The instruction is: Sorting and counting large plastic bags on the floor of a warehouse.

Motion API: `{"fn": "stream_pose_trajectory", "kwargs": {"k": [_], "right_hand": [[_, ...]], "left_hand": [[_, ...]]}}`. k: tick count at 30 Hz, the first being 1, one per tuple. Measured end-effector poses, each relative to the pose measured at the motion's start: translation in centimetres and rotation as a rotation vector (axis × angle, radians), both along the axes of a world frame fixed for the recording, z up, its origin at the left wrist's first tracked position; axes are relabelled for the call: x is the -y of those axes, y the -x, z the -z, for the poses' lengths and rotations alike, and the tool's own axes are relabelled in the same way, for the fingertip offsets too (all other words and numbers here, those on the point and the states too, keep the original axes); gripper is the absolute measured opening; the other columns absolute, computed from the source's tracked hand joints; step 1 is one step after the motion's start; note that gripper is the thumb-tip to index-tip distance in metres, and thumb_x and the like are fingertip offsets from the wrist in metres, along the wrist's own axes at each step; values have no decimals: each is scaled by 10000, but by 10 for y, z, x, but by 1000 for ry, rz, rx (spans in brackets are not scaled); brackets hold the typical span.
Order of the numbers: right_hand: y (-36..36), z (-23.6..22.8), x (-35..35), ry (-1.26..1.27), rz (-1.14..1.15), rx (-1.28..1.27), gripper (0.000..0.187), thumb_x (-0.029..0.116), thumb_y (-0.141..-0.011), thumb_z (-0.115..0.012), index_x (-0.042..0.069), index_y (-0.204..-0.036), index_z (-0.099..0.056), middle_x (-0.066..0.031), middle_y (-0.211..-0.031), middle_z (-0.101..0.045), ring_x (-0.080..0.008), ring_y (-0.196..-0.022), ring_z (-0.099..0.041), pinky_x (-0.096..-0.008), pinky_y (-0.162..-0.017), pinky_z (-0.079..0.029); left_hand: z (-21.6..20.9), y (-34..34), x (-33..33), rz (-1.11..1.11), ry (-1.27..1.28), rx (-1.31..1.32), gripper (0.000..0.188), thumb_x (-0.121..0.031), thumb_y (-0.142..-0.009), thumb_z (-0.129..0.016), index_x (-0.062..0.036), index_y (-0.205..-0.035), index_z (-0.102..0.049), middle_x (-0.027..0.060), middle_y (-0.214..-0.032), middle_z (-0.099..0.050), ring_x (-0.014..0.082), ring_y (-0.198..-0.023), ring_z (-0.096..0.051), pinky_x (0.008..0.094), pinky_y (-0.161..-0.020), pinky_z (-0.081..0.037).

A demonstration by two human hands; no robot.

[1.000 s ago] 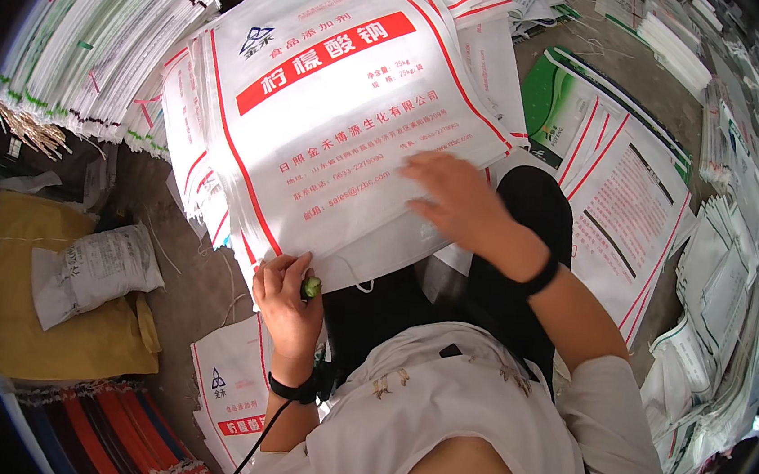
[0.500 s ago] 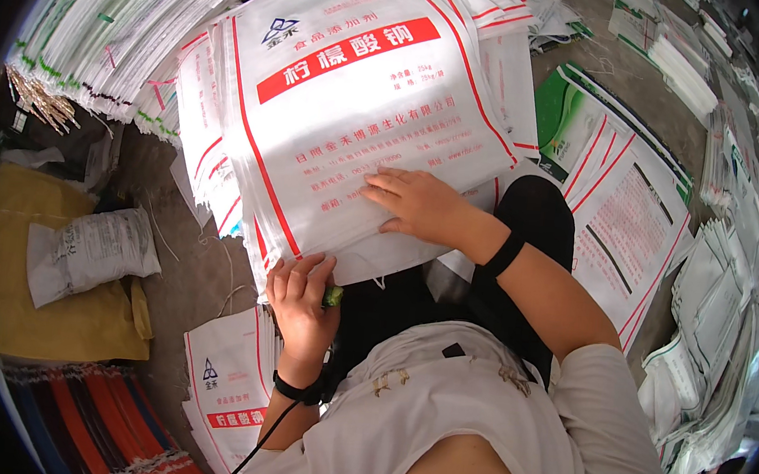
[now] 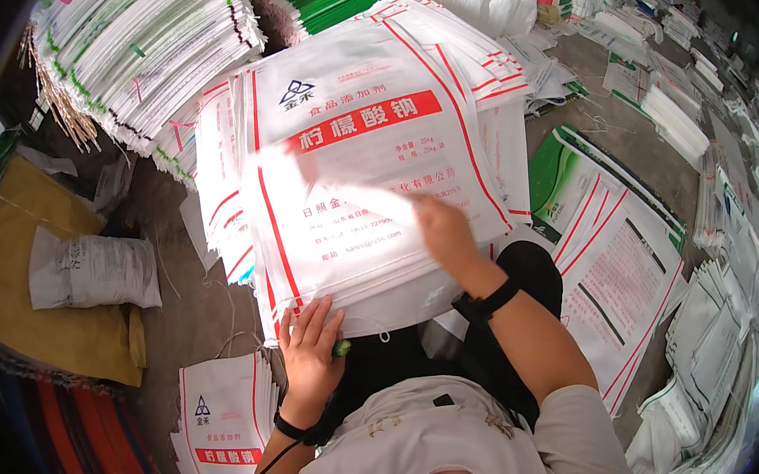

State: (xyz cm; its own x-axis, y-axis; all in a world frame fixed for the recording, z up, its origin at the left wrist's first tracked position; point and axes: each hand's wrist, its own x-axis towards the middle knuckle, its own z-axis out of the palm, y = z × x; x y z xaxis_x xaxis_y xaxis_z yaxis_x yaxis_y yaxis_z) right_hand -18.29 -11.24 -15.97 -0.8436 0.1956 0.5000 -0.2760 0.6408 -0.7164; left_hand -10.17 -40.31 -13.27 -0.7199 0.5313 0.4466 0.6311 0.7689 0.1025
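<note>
where left fingers (image 3: 307, 323) rest, white sack (image 3: 377, 157), red-striped, blue-marked

Right hand (image 3: 448, 237) blurred, fingers (image 3: 425, 212) indistinct

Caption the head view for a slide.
Left hand at the near edge of stacked white sacks; blurred right hand over them.

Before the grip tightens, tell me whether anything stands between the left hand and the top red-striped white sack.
Nothing visible does: the left hand has its fingers at the near-left corner of the red-striped white sack. A small green object shows at the hand's right side.
</note>
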Motion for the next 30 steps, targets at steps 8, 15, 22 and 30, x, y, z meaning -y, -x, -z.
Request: {"fn": "stream_pose_trajectory", "kwargs": {"k": [8,15,22,30], "right_hand": [[-19,9,-214,631,468,-290,254,179,-963,-531,30,-1139,-637,-266,-1007,-631,-430,-979,-612,-446,-845,-505],[-187,79,-323,-162,1049,-61,352,248,-975,-533,-65,-1119,-605,-255,-1022,-639,-353,-938,-634,-413,-829,-502],[-298,164,-320,547,1241,-163,380,233,-956,-493,-108,-1101,-578,-192,-1003,-647,-265,-905,-630,-372,-800,-499],[-417,354,-338,471,1576,569,218,152,-952,-481,36,-1060,-632,-147,-1029,-667,-276,-920,-659,-397,-806,-540]], "left_hand": [[-5,1,1,2,-50,45,418,-12,-713,-702,-85,-1123,-669,87,-1322,-604,269,-1257,-529,521,-1139,-292],[-2,7,1,38,-29,48,495,-51,-651,-745,-89,-1138,-662,71,-1342,-593,260,-1269,-518,530,-1138,-289],[-2,6,-4,22,-21,-5,334,-11,-744,-677,-81,-1071,-667,88,-1319,-605,295,-1254,-522,537,-1134,-298],[-7,2,-14,39,48,-63,298,-4,-752,-662,-67,-1044,-664,93,-1317,-607,292,-1276,-502,537,-1149,-289]]}}
